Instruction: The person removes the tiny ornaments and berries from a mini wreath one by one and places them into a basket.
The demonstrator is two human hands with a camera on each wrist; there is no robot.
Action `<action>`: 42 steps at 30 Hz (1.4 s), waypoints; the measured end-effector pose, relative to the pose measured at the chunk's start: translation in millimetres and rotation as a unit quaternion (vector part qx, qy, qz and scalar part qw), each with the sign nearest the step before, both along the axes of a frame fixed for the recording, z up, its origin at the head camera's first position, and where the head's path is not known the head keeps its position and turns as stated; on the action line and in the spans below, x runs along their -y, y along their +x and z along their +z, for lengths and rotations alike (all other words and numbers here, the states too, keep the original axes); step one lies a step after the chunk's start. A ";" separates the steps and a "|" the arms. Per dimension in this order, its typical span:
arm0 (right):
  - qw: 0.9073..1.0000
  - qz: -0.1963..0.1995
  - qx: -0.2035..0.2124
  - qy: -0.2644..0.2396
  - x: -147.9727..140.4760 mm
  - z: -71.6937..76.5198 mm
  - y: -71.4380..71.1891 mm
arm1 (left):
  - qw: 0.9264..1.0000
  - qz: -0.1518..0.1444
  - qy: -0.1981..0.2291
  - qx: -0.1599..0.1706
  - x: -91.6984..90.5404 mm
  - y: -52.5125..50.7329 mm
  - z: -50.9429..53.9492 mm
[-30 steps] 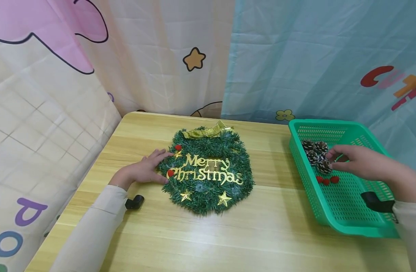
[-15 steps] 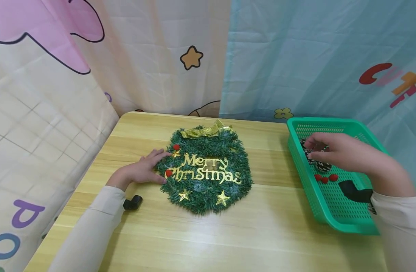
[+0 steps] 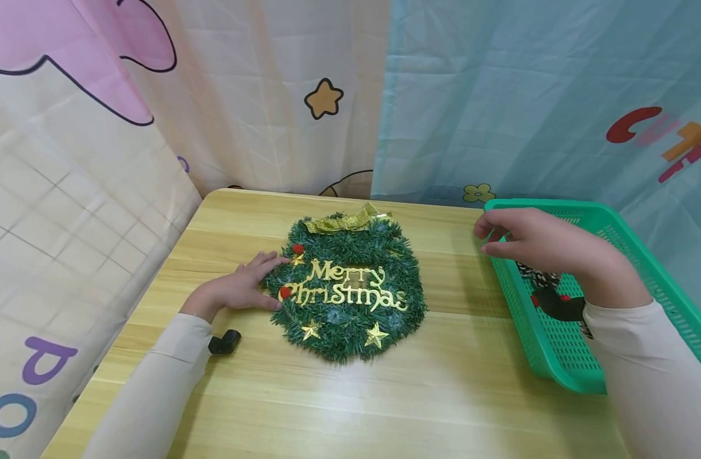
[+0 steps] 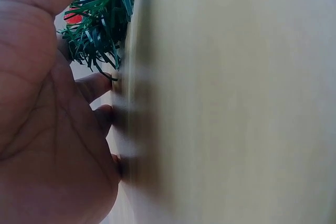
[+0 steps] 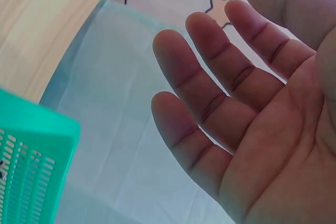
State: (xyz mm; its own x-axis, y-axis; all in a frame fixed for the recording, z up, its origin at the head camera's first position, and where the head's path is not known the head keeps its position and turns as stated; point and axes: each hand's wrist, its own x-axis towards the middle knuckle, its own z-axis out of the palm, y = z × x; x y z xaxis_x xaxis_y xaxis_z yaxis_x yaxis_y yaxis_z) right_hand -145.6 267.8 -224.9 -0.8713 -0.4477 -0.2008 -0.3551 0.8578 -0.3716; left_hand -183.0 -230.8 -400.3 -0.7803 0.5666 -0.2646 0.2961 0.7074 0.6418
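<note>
A green tinsel wreath point(image 3: 350, 245) lies flat on the wooden table in the head view. It bears gold "Merry Christmas" lettering point(image 3: 345, 295), a gold bow point(image 3: 339, 224), gold stars point(image 3: 376, 335) and red balls point(image 3: 298, 249). My left hand point(image 3: 241, 284) rests at the wreath's left edge, fingers spread, thumb and index touching the greenery. Over the left rim of a green basket point(image 3: 548, 376), my right hand point(image 3: 534, 239) hangs with loosely bent fingers. In the right wrist view, its palm point(image 5: 283, 135) is bare and nothing shows between the fingers. Pine cones point(image 3: 542, 278) in the basket are partly hidden beneath it.
A wooden table point(image 3: 350, 408) carries the wreath and the basket, which stands at its right side. Patterned curtains point(image 3: 259, 95) hang behind and to the left. Red balls point(image 3: 535, 301) in the basket are mostly covered by the black wrist mount point(image 3: 559, 306).
My right hand has moved left and up from above the pine cones to the basket's left rim. The left hand and the wreath have stayed in place.
</note>
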 end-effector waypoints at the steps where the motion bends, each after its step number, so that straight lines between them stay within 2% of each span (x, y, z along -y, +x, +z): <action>1: 1.000 0.001 0.001 0.001 3.3 -0.3 -1.2 | 1.000 0.000 0.000 -0.001 0.1 -0.1 0.0; 7: 1.000 0.022 0.011 0.000 20.4 -6.7 -9.3 | 1.000 0.006 -0.005 -0.005 2.0 -0.1 -0.2; 16: 0.996 0.068 0.044 -0.036 38.3 -15.2 -17.6 | 1.000 0.000 0.004 0.003 -0.8 0.8 -2.4; 24: 0.992 0.106 0.054 -0.034 57.9 -20.6 -28.2 | 1.000 0.003 0.002 0.002 -0.4 0.7 -1.4; 30: 0.990 0.118 0.071 -0.038 71.1 -23.5 -37.3 | 1.000 0.002 0.002 0.003 0.7 0.1 -1.3; 42: 0.981 0.179 0.063 -0.040 98.7 -34.7 -46.4 | 1.000 0.004 0.001 0.005 0.3 1.0 -0.2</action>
State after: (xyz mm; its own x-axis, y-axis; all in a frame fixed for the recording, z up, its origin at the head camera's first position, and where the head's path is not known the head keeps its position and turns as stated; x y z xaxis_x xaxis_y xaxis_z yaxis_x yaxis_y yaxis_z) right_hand -192.0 169.1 -259.6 -0.6250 -0.7397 -0.2492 -0.5753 0.6523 -0.4934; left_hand -182.0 -231.1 -400.5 -0.7820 0.5609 -0.2718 0.2836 0.7085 0.6462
